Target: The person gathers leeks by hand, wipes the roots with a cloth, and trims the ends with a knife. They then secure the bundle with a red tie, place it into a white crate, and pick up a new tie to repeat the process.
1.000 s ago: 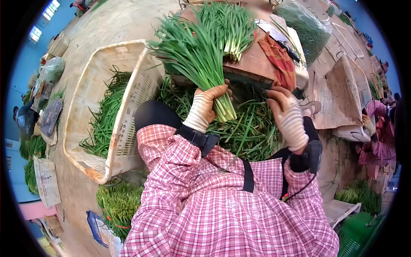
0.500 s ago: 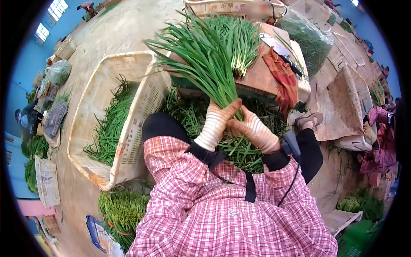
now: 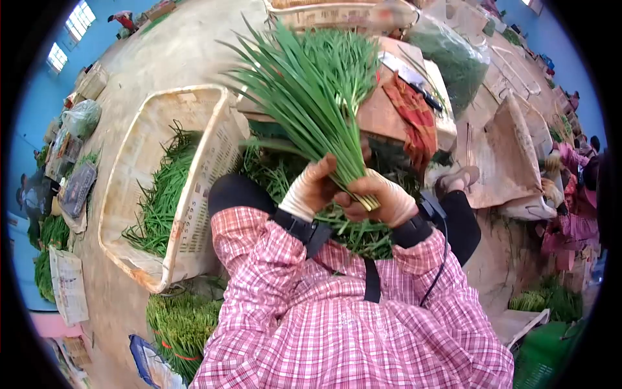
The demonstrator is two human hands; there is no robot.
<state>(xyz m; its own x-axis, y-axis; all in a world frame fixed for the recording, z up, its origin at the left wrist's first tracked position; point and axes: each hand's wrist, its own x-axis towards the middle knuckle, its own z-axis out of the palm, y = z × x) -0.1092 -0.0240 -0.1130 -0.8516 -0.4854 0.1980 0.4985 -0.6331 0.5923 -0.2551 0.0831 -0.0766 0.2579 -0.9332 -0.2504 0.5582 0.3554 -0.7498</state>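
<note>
Pale concrete floor [image 3: 162, 52] filling most of the view, bright blue walls [image 3: 32, 123] at the edges, small windows [image 3: 79, 18] high at upper left, daylight showing through them, low wooden table [image 3: 389, 113] ahead (a red cloth [image 3: 414, 123] draped over it), cream plastic crate [image 3: 194, 214] tilted on the floor, soft even light.

Grn chives [image 3: 304, 91]; pink-wht plaid shirt [image 3: 324, 324]; cream basket [image 3: 194, 194].

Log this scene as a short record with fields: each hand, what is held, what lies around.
left hand: gloved, clasping the bunch of chives near its base
right hand: gloved, wrapped around the pale stem ends
bunch: raised, leaves fanning away from the person
basket: at the person's left, tilted, with loose greens inside
red cloth: draped ahead, right of the bunch
</note>
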